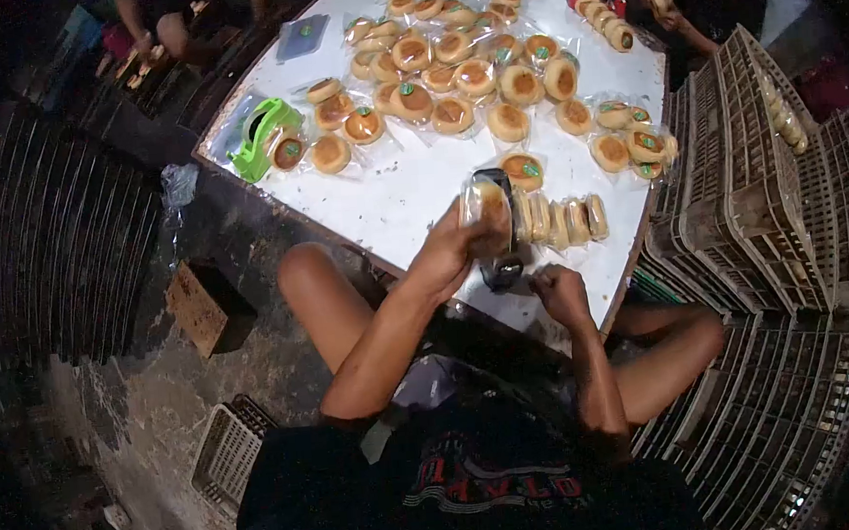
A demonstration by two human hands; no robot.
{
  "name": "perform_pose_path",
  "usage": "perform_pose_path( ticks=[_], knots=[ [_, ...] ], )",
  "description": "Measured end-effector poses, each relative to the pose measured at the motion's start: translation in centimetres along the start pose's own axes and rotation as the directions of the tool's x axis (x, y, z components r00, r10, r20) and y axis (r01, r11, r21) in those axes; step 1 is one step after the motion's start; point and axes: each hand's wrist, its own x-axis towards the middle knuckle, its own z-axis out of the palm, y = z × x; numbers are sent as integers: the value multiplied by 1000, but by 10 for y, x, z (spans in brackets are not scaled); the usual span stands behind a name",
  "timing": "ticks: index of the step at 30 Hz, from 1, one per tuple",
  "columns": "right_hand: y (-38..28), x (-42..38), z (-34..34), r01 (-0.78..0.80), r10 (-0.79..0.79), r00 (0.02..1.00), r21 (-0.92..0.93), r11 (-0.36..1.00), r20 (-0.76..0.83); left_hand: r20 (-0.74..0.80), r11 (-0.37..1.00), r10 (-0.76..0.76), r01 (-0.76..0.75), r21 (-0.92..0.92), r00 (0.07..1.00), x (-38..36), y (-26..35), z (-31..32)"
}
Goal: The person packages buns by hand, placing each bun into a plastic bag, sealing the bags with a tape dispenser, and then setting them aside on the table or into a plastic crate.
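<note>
My left hand is closed around a round golden-brown bun in clear plastic, raised against the left side of a black tape dispenser. My right hand is at the table's front edge, just right of the dispenser. Its fingers are curled in, and anything inside them is hidden. Beyond the dispenser lies a wrapped bun with a green label. A row of buns standing on edge extends to the right of the dispenser.
Many bagged buns cover the far part of the white table. A green tape dispenser stands at the left edge. Plastic crates are stacked on the right. Other people's hands show at the far side.
</note>
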Motion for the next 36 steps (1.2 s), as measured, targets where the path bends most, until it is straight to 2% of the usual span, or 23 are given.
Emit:
perform_pose_path(
  ticks=[1,2,3,5,6,8,11,12,15,16,19,20,21,23,24,25,27,29,30,31,33,34,36],
  knots=[
    [-4,7,-7,-17,10,999,-156,988,-45,8,999,-2,1,32,1000,-2,0,6],
    [-6,7,-13,-71,70,996,-14,997,-49,4,998,-12,12,65,1000,-3,0,9],
    [-5,9,-19,26,-22,998,58,998,-65,23,995,-28,25,102,999,-3,-8,3],
    [-83,0,-62,68,-66,998,219,973,-18,80,981,-62,46,189,995,7,-24,-8],
    [-112,-6,-78,104,-117,993,363,926,14,59,943,-14,-6,334,998,5,-24,3],
    [-146,-14,-98,151,-232,971,625,766,51,96,909,-57,12,416,994,7,-35,3],
    [-129,3,-96,287,-336,939,373,882,72,172,901,-124,38,433,977,10,-35,11],
    [-126,9,-95,297,-308,951,198,934,29,177,897,-132,42,440,975,9,-36,11],
    [-40,30,-64,285,-278,950,31,958,-143,228,912,-200,96,399,953,5,-37,11],
    [-44,28,-69,248,-229,963,127,961,-144,248,920,-222,119,373,943,6,-36,11],
    [-59,11,-65,456,-410,885,230,860,-220,114,887,-462,460,49,879,8,-33,9],
    [-63,9,-65,473,-448,881,230,851,-153,72,885,-458,447,126,886,7,-25,19],
    [-65,10,-72,571,-555,817,90,816,-154,81,898,-431,418,141,899,8,-23,24],
    [-63,11,-84,420,-390,897,128,898,-208,133,936,-348,336,103,928,17,-26,22],
    [-66,13,-91,227,-148,931,215,950,-334,24,947,-308,304,109,951,27,-30,15],
    [-57,20,-89,225,-47,802,227,948,-595,-64,937,-223,232,259,973,28,-22,27],
    [-22,48,-87,235,79,478,215,948,-875,-99,790,-43,94,605,994,42,-20,23],
    [18,61,-92,197,-58,304,3,980,-951,-18,623,7,10,782,1000,61,-15,44],
    [54,71,-86,120,-145,378,-107,987,-914,20,525,28,-32,851,999,74,-13,54],
    [73,70,-79,14,-311,453,-342,939,-835,66,373,15,-67,925,998,92,-14,58],
    [90,74,-67,42,-160,583,-167,985,-796,116,54,5,-116,992,993,137,-22,59],
    [85,74,-66,-12,-125,582,-161,987,-804,94,-77,37,-91,993,995,168,-32,47],
    [66,68,-69,-55,-38,643,-96,994,-765,-104,-357,-153,43,933,983,234,-59,7]
  ],
)
